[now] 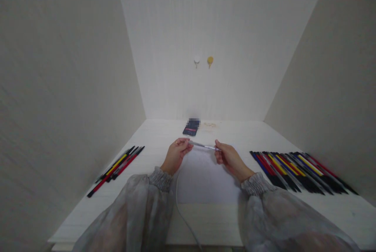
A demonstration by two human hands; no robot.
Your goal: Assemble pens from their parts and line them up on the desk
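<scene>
My left hand (176,153) is closed in a pinch on the left end of a slim, pen-like stick (203,145), which looks clear and silvery. At its other end, the thumb and fingers of my right hand (230,158) grip it. The stick is held nearly level above a white sheet (208,181) lying on the table, and both its tips are partly hidden by my fingers. To the left lies a small group of pen-like sticks (117,169) in black, red and yellow. A larger row of similar sticks (293,167), also with blue ones, lies on the right.
Beyond my hands a dark phone (190,129) lies on the white table (158,130), partly blurred out. A thin white cable (183,217) runs to the front edge. Walls enclose the table, and a white hook (196,61) and a yellow hook (210,60) are on the back one.
</scene>
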